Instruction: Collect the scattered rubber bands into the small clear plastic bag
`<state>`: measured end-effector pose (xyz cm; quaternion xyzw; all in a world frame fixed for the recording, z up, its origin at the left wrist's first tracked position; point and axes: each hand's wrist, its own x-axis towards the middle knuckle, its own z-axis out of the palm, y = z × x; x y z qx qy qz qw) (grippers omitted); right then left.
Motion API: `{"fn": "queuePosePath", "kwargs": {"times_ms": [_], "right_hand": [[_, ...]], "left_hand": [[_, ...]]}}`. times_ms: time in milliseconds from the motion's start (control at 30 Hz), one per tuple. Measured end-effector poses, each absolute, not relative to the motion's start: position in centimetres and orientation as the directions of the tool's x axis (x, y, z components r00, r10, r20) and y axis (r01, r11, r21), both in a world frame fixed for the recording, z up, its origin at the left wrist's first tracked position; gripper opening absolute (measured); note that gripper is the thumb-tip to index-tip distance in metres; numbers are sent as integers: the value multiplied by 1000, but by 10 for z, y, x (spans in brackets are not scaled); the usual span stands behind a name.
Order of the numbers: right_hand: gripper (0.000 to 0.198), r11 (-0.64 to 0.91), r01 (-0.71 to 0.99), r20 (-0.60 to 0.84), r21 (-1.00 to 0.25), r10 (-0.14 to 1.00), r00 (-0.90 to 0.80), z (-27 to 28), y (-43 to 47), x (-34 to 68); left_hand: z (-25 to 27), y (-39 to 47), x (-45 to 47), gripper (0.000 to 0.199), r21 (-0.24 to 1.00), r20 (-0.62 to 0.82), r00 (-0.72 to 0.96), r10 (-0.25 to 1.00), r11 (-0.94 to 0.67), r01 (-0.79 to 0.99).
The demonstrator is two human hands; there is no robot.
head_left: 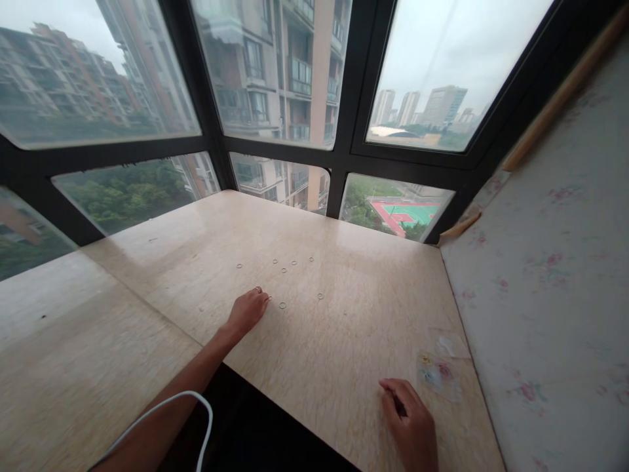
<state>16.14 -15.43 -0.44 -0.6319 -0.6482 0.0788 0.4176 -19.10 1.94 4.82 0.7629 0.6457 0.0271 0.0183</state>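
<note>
So your left hand [249, 308] is over on the pale countertop [373, 295], thumb and fingers pinched together, and there's maybe a tiny hoop at the tips, but it's too small to tell if you've got hold of it. One small ring [282, 305] lies just beside those fingertips, with six other rings [293, 263] scattered nearby, mostly toward the windows [343, 157]. Your right hand [410, 419] is loosely curled near a clear plastic bag [439, 375] with colourful bits; can't tell if anything's inside that curl.
</note>
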Motion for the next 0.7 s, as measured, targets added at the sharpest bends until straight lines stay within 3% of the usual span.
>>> {"fn": "queuePosePath", "kwargs": {"times_ms": [200, 400, 467, 567, 700], "right_hand": [[22, 181, 710, 410, -680, 897, 165, -2, -156, 162], [23, 156, 668, 364, -728, 913, 184, 1, -159, 160], [24, 154, 665, 358, -731, 916, 182, 1, -160, 159], [24, 157, 679, 355, -717, 920, 163, 1, -162, 157], [23, 160, 712, 328, -684, 939, 104, 6, -163, 152]], "left_hand": [[55, 34, -202, 25, 18, -65, 282, 957, -282, 959], [59, 39, -206, 8, 156, -121, 302, 946, -282, 947], [58, 36, -202, 8, 257, -95, 302, 949, -270, 928], [60, 26, -184, 10, 502, -53, 269, 962, -208, 840], [71, 11, -140, 15, 849, -51, 222, 974, -74, 523]]}}
